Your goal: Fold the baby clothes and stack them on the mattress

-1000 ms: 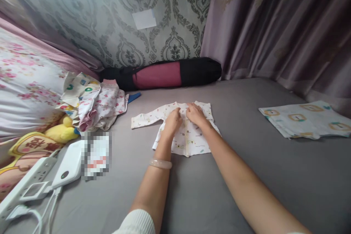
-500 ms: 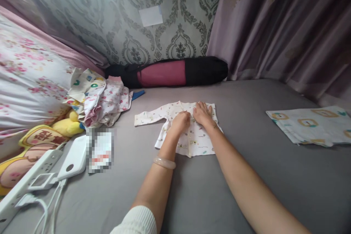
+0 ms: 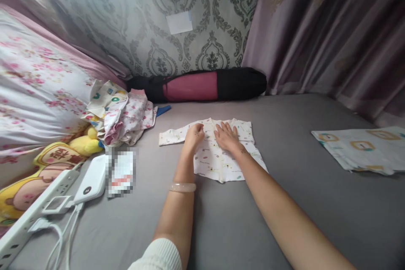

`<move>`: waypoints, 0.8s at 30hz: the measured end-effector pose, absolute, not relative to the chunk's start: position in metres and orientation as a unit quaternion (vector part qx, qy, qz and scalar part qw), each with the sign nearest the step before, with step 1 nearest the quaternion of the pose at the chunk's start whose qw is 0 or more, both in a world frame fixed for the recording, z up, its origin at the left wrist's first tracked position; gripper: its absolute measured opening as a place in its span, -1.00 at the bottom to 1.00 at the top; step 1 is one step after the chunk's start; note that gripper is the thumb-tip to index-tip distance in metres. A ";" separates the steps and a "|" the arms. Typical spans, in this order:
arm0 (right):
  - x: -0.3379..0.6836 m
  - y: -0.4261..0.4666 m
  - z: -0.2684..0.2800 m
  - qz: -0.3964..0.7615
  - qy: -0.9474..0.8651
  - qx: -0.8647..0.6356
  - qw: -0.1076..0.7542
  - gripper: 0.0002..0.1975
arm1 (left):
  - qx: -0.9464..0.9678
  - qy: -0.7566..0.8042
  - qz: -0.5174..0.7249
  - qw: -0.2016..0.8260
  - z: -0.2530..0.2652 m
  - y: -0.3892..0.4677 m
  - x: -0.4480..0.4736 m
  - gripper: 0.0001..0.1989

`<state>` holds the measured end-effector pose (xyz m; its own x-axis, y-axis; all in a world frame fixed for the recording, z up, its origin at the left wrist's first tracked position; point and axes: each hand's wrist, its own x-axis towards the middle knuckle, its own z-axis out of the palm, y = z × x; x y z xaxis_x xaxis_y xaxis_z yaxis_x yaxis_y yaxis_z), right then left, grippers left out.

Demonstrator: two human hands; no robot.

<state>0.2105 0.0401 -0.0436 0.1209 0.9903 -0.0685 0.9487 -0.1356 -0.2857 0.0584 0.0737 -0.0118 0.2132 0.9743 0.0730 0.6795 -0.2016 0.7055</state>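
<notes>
A small white baby shirt point(image 3: 207, 162) with a tiny coloured print and a cream front band lies on the grey bed sheet. One of its sleeves point(image 3: 172, 135) stretches out to the left; on the right no sleeve sticks out. At the left shoulder and armpit, my left hand point(image 3: 194, 136) is closed with curled fingers, gripping the cloth. My right hand point(image 3: 227, 136) rests flat on the upper chest of the shirt, fingers spread, holding nothing. A pale bangle point(image 3: 182, 187) circles my left forearm.
Crumpled printed clothes point(image 3: 128, 114) are heaped at the left, beside a yellow plush toy point(image 3: 58, 164). Nearer lie a white power bank point(image 3: 91, 177), cables and a power strip point(image 3: 34, 215). A black and pink long bag point(image 3: 193, 86) lines the wall. Folded printed cloth point(image 3: 363, 149) lies right.
My left hand has moved left, from the shirt's middle to its left shoulder. The right hand has slid left towards the front band. The whole view has shifted slightly.
</notes>
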 end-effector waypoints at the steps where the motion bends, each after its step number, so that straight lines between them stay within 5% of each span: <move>1: 0.211 0.041 -0.044 0.121 -0.652 -0.744 0.084 -0.43 | 0.724 0.570 0.272 0.277 -0.012 0.075 0.056 -0.65; 15: 0.210 0.053 -0.049 0.027 -0.641 -0.756 0.131 -0.45 | 0.623 0.635 0.375 0.260 -0.028 0.096 0.014 -0.70; 24: 0.202 0.046 -0.037 0.091 -0.659 -0.736 0.125 -0.40 | 0.556 0.740 0.334 0.177 -0.020 0.087 -0.006 -0.68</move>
<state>0.2023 0.0457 -0.0371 0.1145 0.9930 0.0298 0.9475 -0.1001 -0.3037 -0.0058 0.0873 -0.0201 -0.3188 0.9414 0.1097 0.7051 0.1582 0.6912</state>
